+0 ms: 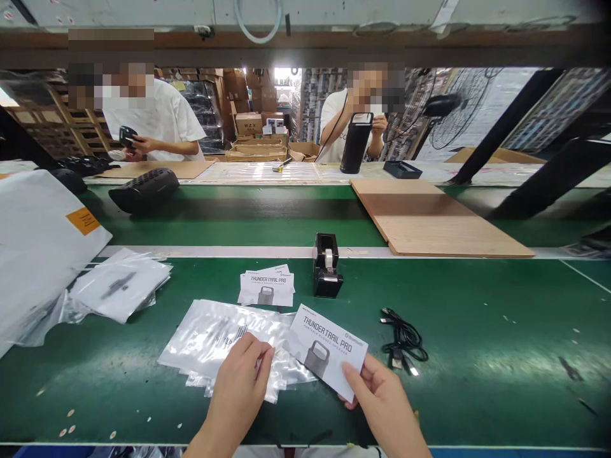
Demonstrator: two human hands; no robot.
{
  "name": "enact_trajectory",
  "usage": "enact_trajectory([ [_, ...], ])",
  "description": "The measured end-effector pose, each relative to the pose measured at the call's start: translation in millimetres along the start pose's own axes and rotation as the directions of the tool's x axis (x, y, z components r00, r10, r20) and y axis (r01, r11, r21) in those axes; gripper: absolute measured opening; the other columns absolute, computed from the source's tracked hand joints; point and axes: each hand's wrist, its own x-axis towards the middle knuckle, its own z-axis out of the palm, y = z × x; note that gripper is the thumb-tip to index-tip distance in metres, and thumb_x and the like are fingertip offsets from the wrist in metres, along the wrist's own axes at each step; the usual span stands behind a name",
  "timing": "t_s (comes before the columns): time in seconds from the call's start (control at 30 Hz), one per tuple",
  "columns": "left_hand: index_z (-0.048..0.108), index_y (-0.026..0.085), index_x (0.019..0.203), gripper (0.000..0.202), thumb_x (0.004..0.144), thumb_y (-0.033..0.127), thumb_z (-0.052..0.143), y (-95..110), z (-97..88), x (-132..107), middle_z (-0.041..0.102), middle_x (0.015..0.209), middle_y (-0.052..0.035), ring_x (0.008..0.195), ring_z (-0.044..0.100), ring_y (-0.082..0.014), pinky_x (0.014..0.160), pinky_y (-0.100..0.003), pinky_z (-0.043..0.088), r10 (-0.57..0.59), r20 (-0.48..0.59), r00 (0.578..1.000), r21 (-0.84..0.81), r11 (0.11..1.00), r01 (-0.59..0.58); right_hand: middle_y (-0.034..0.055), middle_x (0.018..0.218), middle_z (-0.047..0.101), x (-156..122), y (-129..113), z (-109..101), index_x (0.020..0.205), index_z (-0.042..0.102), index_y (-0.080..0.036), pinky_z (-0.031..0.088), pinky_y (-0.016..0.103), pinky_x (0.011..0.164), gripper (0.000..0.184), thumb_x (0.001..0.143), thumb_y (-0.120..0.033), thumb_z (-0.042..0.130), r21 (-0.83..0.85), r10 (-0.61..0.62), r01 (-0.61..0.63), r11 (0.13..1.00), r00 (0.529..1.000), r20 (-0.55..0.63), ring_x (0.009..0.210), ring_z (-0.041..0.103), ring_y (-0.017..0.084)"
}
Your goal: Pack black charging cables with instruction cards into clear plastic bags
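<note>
My right hand (379, 397) pinches the lower corner of a white "Thunder Trail Pro" leaflet (327, 350), held tilted above the green table. My left hand (241, 381) rests with its fingers pressed on a pile of clear plastic bags (214, 334), gripping the top bag's edge. Behind them lies a small stack of the same leaflets (266, 287). A black tape dispenser (327, 265) stands just beyond. A coiled black cable (403, 340) lies to the right of the held leaflet.
More clear bags (117, 289) and a large white bag (38, 242) sit at the left. A wooden board (429, 219) and a black speaker (143, 189) lie on the green belt. Two people work across it, one holding a tall black speaker (356, 143).
</note>
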Motion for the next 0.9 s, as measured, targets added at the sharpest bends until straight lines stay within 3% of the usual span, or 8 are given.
enact_trajectory([
  [0.2, 0.053, 0.023, 0.073, 0.022, 0.087, 0.03, 0.037, 3, -0.4, -2, 0.054, 0.073, -0.0012, 0.064, 0.055, -0.0167, 0.058, -0.027, 0.043, -0.026, -0.049, 0.998, -0.076, 0.997, 0.022, 0.0042, 0.054, 0.063, -13, 2, 1, 0.093, 0.062, -0.011, 0.041, 0.02, 0.033, 0.055, 0.062, -0.056, 0.064, -0.053, 0.227, -0.221, 0.974, 0.957, 0.18, 0.037, 0.052, 0.011],
  [0.3, 0.053, 0.023, 0.081, 0.018, 0.086, 0.031, 0.037, 3, 0.3, -4, 0.055, 0.078, -0.0019, 0.065, 0.055, -0.0174, 0.059, -0.029, 0.045, -0.064, -0.071, 0.995, -0.12, 0.991, 0.055, 0.0032, 0.051, 0.061, -19, 5, 0, 0.088, 0.064, -0.01, 0.04, 0.018, 0.033, 0.058, 0.059, -0.061, 0.063, -0.084, 0.293, -0.281, 0.956, 0.923, 0.249, 0.036, 0.051, 0.011],
  [0.37, 0.053, 0.023, 0.084, 0.017, 0.085, 0.032, 0.039, 2, 1.3, -5, 0.056, 0.08, -0.0027, 0.067, 0.056, -0.0182, 0.06, -0.03, 0.046, -0.065, -0.029, 0.997, -0.122, 0.991, 0.061, 0.0027, 0.052, 0.061, -20, 8, -1, 0.089, 0.063, -0.01, 0.04, 0.018, 0.033, 0.059, 0.059, -0.062, 0.062, -0.108, 0.313, -0.295, 0.95, 0.908, 0.277, 0.036, 0.051, 0.01],
  [0.53, 0.056, 0.022, 0.082, 0.014, 0.075, 0.033, 0.057, -4, 6.7, -6, 0.054, 0.086, -0.0051, 0.08, 0.056, -0.0223, 0.066, -0.033, 0.048, 0.0, 0.041, 0.999, -0.097, 0.995, 0.004, 0.0041, 0.064, 0.064, -16, 14, 1, 0.106, 0.055, -0.011, 0.039, 0.016, 0.032, 0.061, 0.068, -0.058, 0.056, -0.186, 0.263, -0.216, 0.959, 0.92, 0.291, 0.038, 0.053, 0.01],
  [0.6, 0.058, 0.022, 0.078, 0.009, 0.077, 0.03, 0.054, -5, 6.8, -5, 0.054, 0.083, -0.0045, 0.079, 0.056, -0.0217, 0.065, -0.033, 0.048, 0.023, 0.043, 0.999, -0.082, 0.996, -0.019, 0.0036, 0.063, 0.064, -15, 10, 1, 0.107, 0.055, -0.011, 0.036, 0.015, 0.031, 0.056, 0.073, -0.056, 0.053, -0.216, 0.23, -0.167, 0.962, 0.921, 0.316, 0.038, 0.051, 0.009],
  [0.77, 0.059, 0.023, 0.074, 0.019, 0.083, 0.028, 0.043, -1, -6.9, -1, 0.054, 0.079, -0.0028, 0.073, 0.055, -0.019, 0.064, -0.03, 0.046, 0.048, 0.067, 0.997, -0.113, 0.993, -0.04, 0.0025, 0.064, 0.064, -17, -13, -3, 0.097, 0.058, -0.014, 0.048, 0.019, 0.049, 0.048, 0.072, -0.054, 0.055, -0.136, 0.255, -0.216, 0.967, 0.814, 0.521, 0.051, 0.058, 0.01],
  [0.83, 0.058, 0.023, 0.074, 0.018, 0.083, 0.029, 0.044, 3, -13.9, -1, 0.054, 0.078, -0.0023, 0.072, 0.055, -0.0183, 0.064, -0.029, 0.046, 0.031, 0.048, 0.998, -0.175, 0.984, -0.022, 0.0017, 0.06, 0.063, -15, -19, -1, 0.082, 0.058, -0.013, 0.047, 0.019, 0.05, 0.044, 0.067, -0.055, 0.06, -0.104, 0.253, -0.233, 0.967, 0.825, 0.504, 0.049, 0.056, 0.009],
  [0.9, 0.057, 0.023, 0.073, 0.017, 0.083, 0.03, 0.044, 7, -18.7, -3, 0.053, 0.077, -0.0016, 0.072, 0.055, -0.0178, 0.064, -0.028, 0.045, 0.008, 0.023, 1.0, -0.248, 0.969, -0.002, -0.0004, 0.053, 0.059, -10, -22, 7, 0.072, 0.053, -0.014, 0.044, 0.018, 0.046, 0.041, 0.064, -0.053, 0.063, -0.086, 0.233, -0.218, 0.972, 0.873, 0.429, 0.044, 0.054, 0.008],
])
